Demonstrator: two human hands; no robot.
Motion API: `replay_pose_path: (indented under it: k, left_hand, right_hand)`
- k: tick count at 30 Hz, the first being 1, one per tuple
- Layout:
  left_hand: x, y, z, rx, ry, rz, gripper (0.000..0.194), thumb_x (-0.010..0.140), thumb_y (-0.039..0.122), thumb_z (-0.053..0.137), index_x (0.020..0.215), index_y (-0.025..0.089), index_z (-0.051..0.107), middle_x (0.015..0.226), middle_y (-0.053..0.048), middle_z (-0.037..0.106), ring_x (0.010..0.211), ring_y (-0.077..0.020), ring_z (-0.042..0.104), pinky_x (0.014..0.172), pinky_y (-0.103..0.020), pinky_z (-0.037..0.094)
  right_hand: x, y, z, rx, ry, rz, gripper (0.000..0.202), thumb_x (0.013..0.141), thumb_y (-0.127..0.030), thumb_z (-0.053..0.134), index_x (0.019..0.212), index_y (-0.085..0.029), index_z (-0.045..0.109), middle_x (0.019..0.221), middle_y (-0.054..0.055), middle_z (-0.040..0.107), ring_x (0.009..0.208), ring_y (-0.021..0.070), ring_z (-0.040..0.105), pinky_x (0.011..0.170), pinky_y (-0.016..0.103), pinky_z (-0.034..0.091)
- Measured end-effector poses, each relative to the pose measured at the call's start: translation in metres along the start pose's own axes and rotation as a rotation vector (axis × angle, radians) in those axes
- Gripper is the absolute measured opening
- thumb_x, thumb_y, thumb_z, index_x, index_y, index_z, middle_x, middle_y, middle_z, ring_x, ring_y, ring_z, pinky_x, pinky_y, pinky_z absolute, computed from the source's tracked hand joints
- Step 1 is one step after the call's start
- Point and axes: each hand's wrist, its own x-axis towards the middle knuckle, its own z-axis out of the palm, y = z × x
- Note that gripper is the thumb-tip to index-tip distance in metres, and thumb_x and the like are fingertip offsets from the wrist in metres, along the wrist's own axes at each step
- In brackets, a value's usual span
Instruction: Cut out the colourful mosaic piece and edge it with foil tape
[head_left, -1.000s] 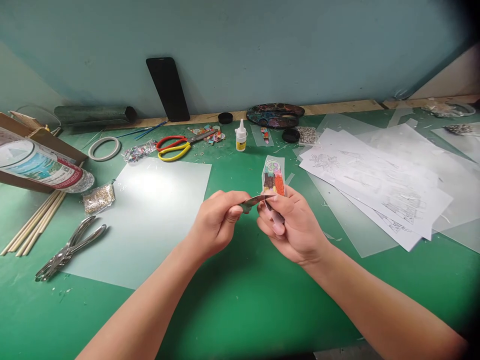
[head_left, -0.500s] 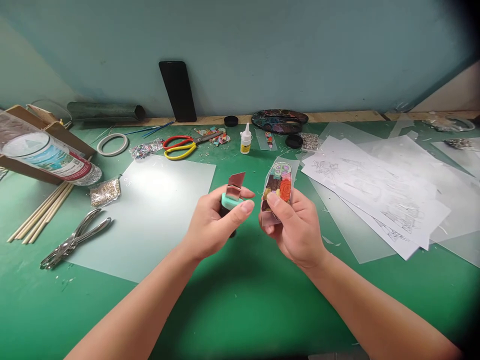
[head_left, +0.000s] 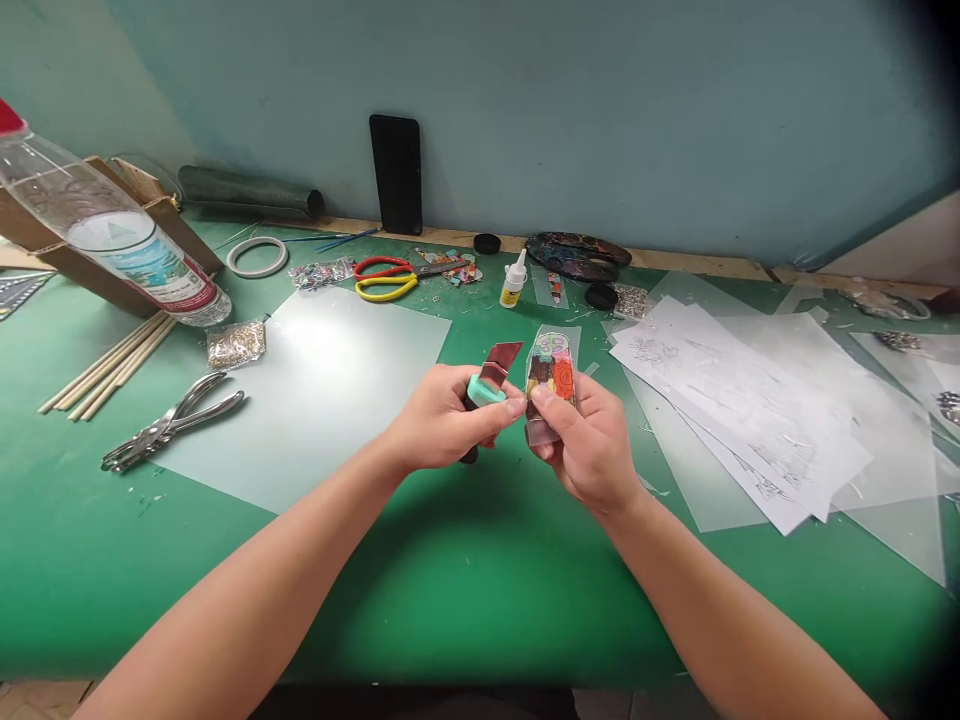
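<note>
My left hand (head_left: 457, 415) is closed around a snap-off utility knife (head_left: 486, 390) with a teal and black handle. Its wide, reddish-reflecting blade points up and to the right. Just to the right, my right hand (head_left: 589, 435) pinches a painted plastic piece (head_left: 553, 370), thumb on its face. The piece has a rounded top and patches of green, pink, orange, brown and yellow, with a clear margin around it. My left fingertips are at the piece's left edge; whether they touch it is hard to tell. The right fingers are partly hidden behind the piece.
On the green table (head_left: 465, 580), a frosted sheet (head_left: 330, 400), hole-punch pliers (head_left: 172, 425), wooden sticks (head_left: 109, 368) and a leaning bottle (head_left: 142, 250) lie left. Scissors (head_left: 390, 280), a glue bottle (head_left: 514, 280) and a phone (head_left: 397, 175) are behind. Drawing papers (head_left: 720, 400) lie right.
My left hand with the utility knife has moved right, closer to the painted plastic piece. The camera view has shifted, so the background things appear farther right.
</note>
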Motion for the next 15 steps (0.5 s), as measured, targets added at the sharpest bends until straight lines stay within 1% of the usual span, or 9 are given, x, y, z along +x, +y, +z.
replay_pose_path:
  k: [2,4,9,15]
  left_hand:
    - [0.0006,-0.0006,-0.0023,-0.026,-0.040,0.006,0.033,0.086,0.047,0.075,0.082,0.015,0.068,0.053,0.002,0.059,0.045,-0.0117,0.055,0.044,-0.024,0.049]
    - [0.0015,-0.0002,-0.0034,-0.056,-0.057,0.013,0.033,0.084,0.047,0.077,0.079,0.015,0.067,0.052,0.002,0.059,0.044,-0.0115,0.055,0.044,-0.024,0.049]
    - [0.0044,0.0003,-0.0041,-0.116,-0.076,0.013,0.029,0.082,0.041,0.079,0.078,0.016,0.066,0.050,0.003,0.058,0.042,-0.0106,0.053,0.041,-0.023,0.046]
    - [0.0046,-0.0012,-0.0062,-0.153,-0.091,-0.017,0.033,0.079,0.044,0.082,0.074,0.016,0.065,0.048,0.003,0.057,0.041,-0.0108,0.051,0.041,-0.024,0.045]
  right_hand:
    - [-0.0002,-0.0009,0.0013,0.016,-0.017,0.024,0.033,0.084,-0.044,0.078,0.075,-0.020,0.057,0.052,-0.007,0.048,0.041,0.0081,0.041,0.039,0.022,0.035]
    - [-0.0004,-0.0013,0.0026,0.041,-0.040,0.047,0.033,0.084,-0.043,0.078,0.074,-0.020,0.057,0.050,-0.007,0.047,0.039,0.0074,0.039,0.038,0.022,0.034]
    - [0.0011,0.0009,0.0033,0.099,-0.079,0.089,0.030,0.085,-0.039,0.078,0.074,-0.019,0.058,0.048,-0.008,0.047,0.037,0.0060,0.038,0.039,0.020,0.033]
    - [0.0028,0.0043,0.0033,0.119,-0.092,0.169,0.031,0.084,-0.039,0.078,0.072,-0.019,0.057,0.047,-0.008,0.046,0.036,0.0052,0.035,0.037,0.019,0.031]
